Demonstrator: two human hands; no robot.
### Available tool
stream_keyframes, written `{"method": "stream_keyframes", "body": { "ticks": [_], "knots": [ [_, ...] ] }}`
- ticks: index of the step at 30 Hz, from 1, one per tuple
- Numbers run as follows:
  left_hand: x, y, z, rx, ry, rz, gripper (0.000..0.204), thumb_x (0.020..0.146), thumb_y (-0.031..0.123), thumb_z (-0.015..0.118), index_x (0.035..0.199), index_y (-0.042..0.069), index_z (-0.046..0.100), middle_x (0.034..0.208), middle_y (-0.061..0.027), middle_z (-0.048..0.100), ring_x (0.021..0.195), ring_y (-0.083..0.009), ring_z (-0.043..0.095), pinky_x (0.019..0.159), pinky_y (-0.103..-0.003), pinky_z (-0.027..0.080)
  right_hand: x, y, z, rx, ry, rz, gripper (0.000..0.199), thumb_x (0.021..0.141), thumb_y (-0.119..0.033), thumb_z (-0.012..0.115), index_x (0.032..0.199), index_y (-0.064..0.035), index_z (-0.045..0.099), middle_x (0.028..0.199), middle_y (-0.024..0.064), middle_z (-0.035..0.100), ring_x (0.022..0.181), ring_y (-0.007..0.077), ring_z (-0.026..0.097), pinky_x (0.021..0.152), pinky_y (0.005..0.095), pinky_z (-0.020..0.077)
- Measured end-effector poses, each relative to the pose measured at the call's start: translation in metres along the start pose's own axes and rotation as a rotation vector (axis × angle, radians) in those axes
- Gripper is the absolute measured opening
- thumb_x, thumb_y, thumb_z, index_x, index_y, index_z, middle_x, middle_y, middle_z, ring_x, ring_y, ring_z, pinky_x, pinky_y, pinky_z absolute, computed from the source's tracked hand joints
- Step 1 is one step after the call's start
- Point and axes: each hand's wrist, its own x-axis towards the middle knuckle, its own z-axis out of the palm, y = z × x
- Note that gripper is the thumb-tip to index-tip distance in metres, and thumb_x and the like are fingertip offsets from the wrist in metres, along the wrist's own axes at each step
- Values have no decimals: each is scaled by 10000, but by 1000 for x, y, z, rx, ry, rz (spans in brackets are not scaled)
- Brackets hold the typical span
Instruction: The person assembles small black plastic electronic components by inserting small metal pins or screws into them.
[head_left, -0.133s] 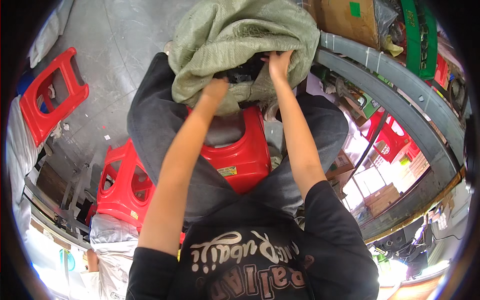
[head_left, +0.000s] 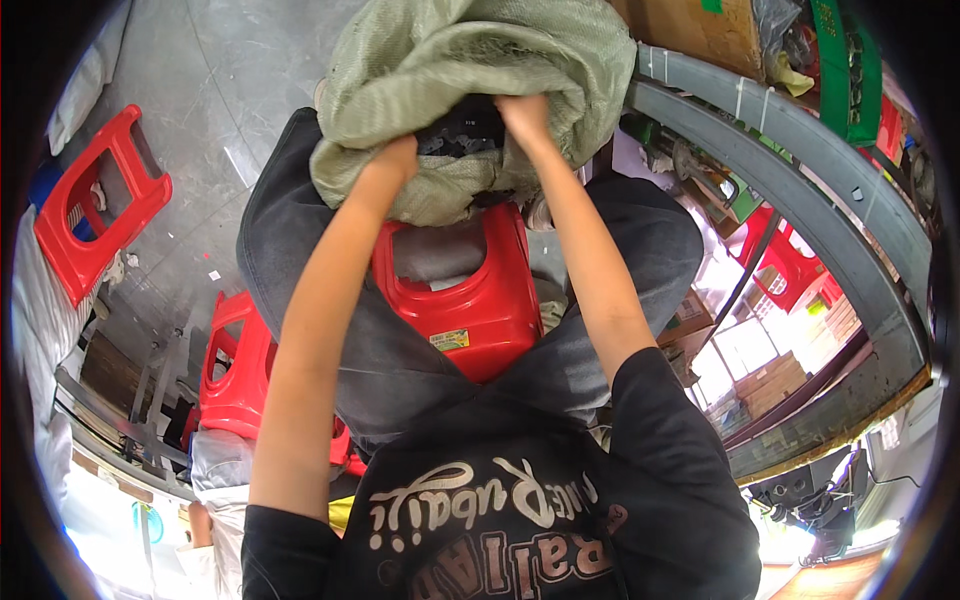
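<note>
Surroundings: I sit on a red plastic stool (head_left: 470,300) with my knees spread; a curved grey metal rail (head_left: 790,130) runs along my right side, and a brown cardboard box (head_left: 680,30) stands just beyond it at the top edge.

In the way: the folds of the green woven sack (head_left: 480,60) hang over both my hands and cover most of the opening.

Left hand: my left hand (head_left: 395,160) is closed on the sack's near rim, fingers curled into the cloth.

Right hand: my right hand (head_left: 522,115) is clamped on the rim at the sack's mouth, fingertips hidden under the fold.

Sack position: it rests on the grey floor (head_left: 200,120) between my knees, just beyond the front edge of my stool.

Count: one sack; four red stools in all, mine, one on the floor at far left (head_left: 95,205), one by my left thigh (head_left: 235,370), and one beyond the rail on my right (head_left: 790,265).

Contents: dark crumpled material (head_left: 462,130) shows in the sack's mouth between my hands; what it is I cannot tell.
</note>
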Motion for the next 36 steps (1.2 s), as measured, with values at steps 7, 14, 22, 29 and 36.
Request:
{"method": "stream_keyframes", "body": {
  "ticks": [7,14,22,29,36],
  "knots": [
    [11,14,7,14,-5,-126,894,633,323,705,1313,-13,231,1354,-212,266,1241,-346,281,1002,-384,278,-45,14,82,-1026,-60,77,897,643,-320,692,1358,-135,184,1393,138,152,1266,435,123,907,661,230],
    [14,34,62,282,97,-275,942,610,326,728,1343,61,201,1225,-191,396,1128,-331,404,903,-390,384,-16,30,82,-1078,288,-168,736,606,-214,711,1257,-128,377,1241,162,383,1137,417,357,825,642,307],
    [102,-59,154,191,896,103,603,752,263,587,1279,84,355,1300,-176,362,1157,-369,377,979,-385,305,0,25,64,-1094,231,-336,742,546,-210,729,1214,-141,416,1196,145,419,1094,399,405,803,622,344],
    [29,-32,138,-37,602,159,554,771,286,564,1260,94,387,1299,-157,371,1178,-350,357,995,-381,279,-12,67,12,-1144,225,-389,663,552,-177,710,1167,-104,472,1011,135,554,934,332,542,774,478,442],
    [46,-26,36,-90,360,33,510,791,309,540,1242,104,420,1298,-139,381,1199,-331,337,1010,-377,254,-4,17,22,-969,225,-713,604,586,-131,660,1158,-55,486,1092,160,543,986,369,522,822,445,438]
  ]
}}
